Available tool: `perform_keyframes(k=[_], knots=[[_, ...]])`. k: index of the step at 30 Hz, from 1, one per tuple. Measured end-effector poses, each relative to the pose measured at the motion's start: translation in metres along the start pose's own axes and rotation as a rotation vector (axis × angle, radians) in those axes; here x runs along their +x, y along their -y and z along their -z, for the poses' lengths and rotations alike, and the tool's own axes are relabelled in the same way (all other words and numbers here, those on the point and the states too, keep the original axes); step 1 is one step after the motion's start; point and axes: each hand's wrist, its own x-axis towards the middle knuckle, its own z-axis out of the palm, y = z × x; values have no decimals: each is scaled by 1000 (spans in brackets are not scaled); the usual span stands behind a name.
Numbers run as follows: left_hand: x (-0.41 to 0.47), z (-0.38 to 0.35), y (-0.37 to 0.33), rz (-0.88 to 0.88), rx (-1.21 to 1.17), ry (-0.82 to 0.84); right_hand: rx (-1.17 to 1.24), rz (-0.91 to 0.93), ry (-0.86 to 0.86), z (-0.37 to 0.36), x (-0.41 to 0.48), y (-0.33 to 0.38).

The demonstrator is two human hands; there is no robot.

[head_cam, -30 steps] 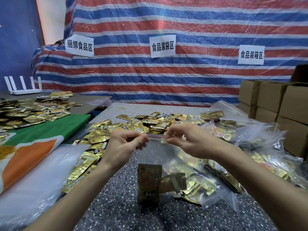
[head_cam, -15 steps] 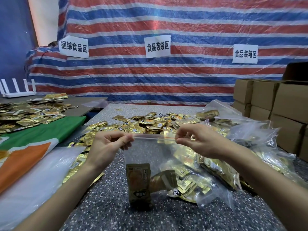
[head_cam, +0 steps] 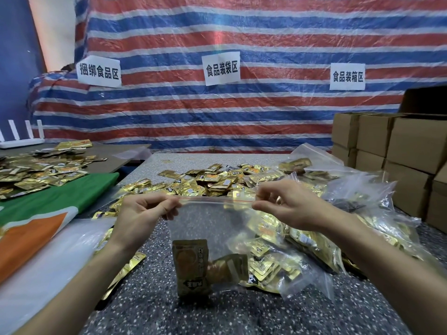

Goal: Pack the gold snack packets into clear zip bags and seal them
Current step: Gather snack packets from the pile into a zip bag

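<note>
— Clear zip bag [head_cam: 208, 226], where is it?
— Held upright over the speckled table [head_cam: 150, 310], left hand [head_cam: 142, 213] and right hand [head_cam: 290, 209] each pinching an end of its red-lined top strip
— And the gold packets [head_cam: 191, 267]?
— Two inside at the bottom; a loose pile [head_cam: 208, 182] lies behind

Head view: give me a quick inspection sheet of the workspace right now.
Surface: speckled grey table, bare patch in front.
Job's things: clear zip bag held upright, gold packets at its bottom; loose packets heaped behind; filled bags at right.
Clutter: green-orange sheet and more packets at left.
Grippers: left hand and right hand pinch the bag's top strip ends.
Cables: nothing seen.
Surroundings: striped tarp with paper signs, cardboard boxes at right, white router far left.
</note>
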Motion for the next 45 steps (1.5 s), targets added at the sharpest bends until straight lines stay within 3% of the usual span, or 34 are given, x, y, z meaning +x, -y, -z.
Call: perform_keyframes(k=[11,18,33,38,42,45], knots=[[-1,3,-1,20,-2,11,-114,96,-37,-3,1,-1],[-7,1,8,175,-23,37,155,50,-107,-12,0,0],[-13,-5,4,114,-33,-42,309,-1,-172,-18,-1,3],[-12,-15,0,95,-64,-18,609,-223,22,-52,-7,-11],[-10,-23,-2,101,-84,-5,584,-278,247,-101,-21,-24],[-7,-28,0,106,-88,-3,592,-246,241,-125,-21,-23]])
